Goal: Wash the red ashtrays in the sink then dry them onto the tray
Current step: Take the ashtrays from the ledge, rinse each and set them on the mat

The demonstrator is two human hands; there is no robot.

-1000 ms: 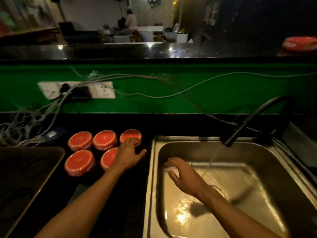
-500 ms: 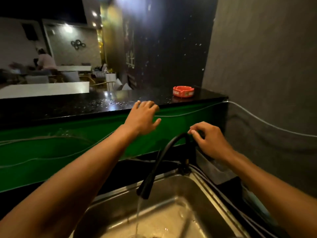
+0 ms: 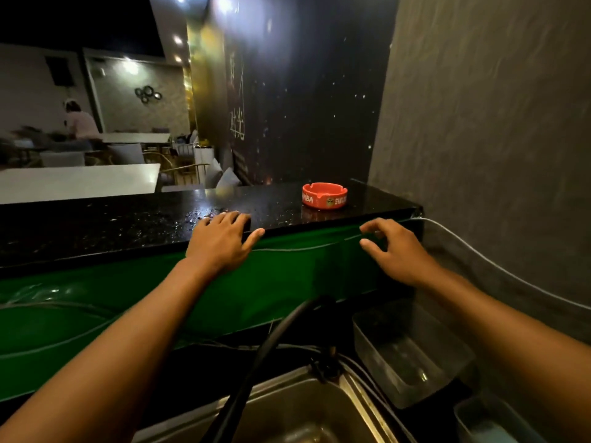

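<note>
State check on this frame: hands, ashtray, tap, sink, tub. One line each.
Left hand: open, fingers resting on counter edge, holding nothing.
Right hand: open, loosely curled, empty, in the air.
Ashtray: upright on the counter, untouched.
Tap: flow not visible.
Sink: mostly out of view.
Tub: upright, contents unclear.

Dim room: grey wall (image 3: 479, 123) right of black starry panel (image 3: 303, 107); white tables (image 3: 80, 182), ceiling spotlights (image 3: 177, 39) left of it.

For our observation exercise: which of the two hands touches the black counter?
The left hand: its fingers lie on the black counter edge, while the right hand hovers before the green panel.
</note>
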